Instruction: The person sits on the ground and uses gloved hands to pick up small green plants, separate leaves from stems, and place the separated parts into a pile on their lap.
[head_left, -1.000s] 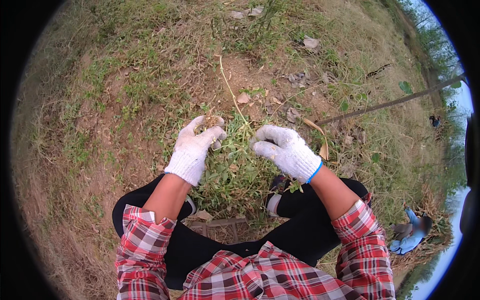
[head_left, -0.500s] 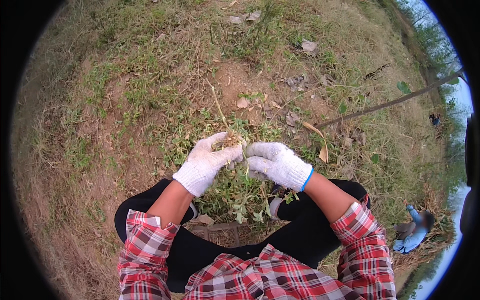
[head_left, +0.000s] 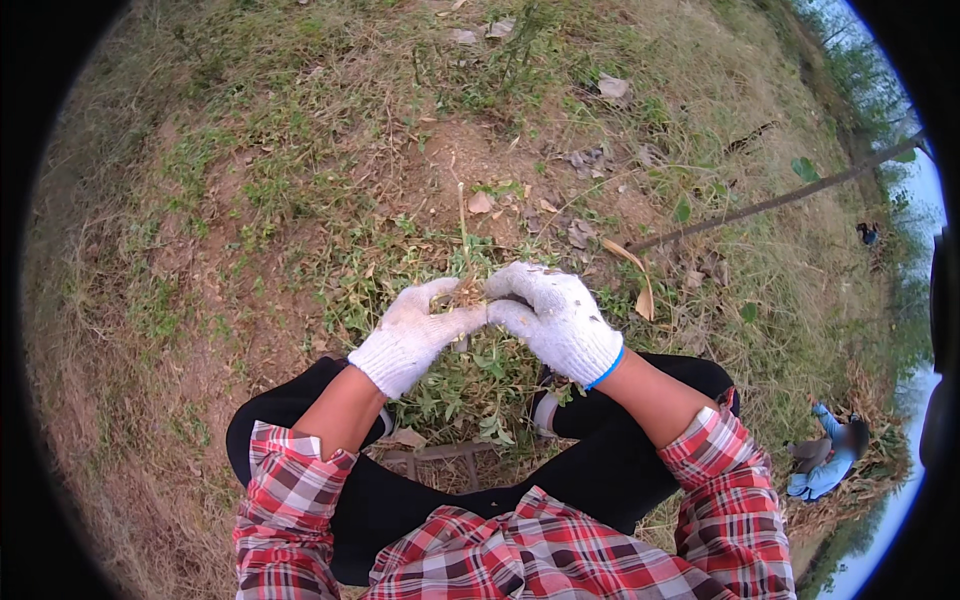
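My left hand (head_left: pixel 445 305), in a white knitted glove, grips a plant with a brown, straggly clump (head_left: pixel 466 294) and a pale stalk (head_left: pixel 462 215) that points away from me. Against it is my right hand (head_left: pixel 532 318), gloved in white with a blue cuff, its fingers curled onto the same plant; their tips are partly hidden. Green leafy weeds (head_left: pixel 450 392) lie below both hands, between my legs.
Soil with dry grass and dead leaves (head_left: pixel 481 202) surrounds me. A long thin branch (head_left: pixel 750 208) slants off to the right, near a dry curled leaf (head_left: pixel 645 297). A person in blue (head_left: pixel 820 465) is at the lower right, beside dry stalks.
Both hands have come together over the weeds. The left moved right and down, carrying the clump; the right closed in beside it. The pale stalk has swung more upright in view.
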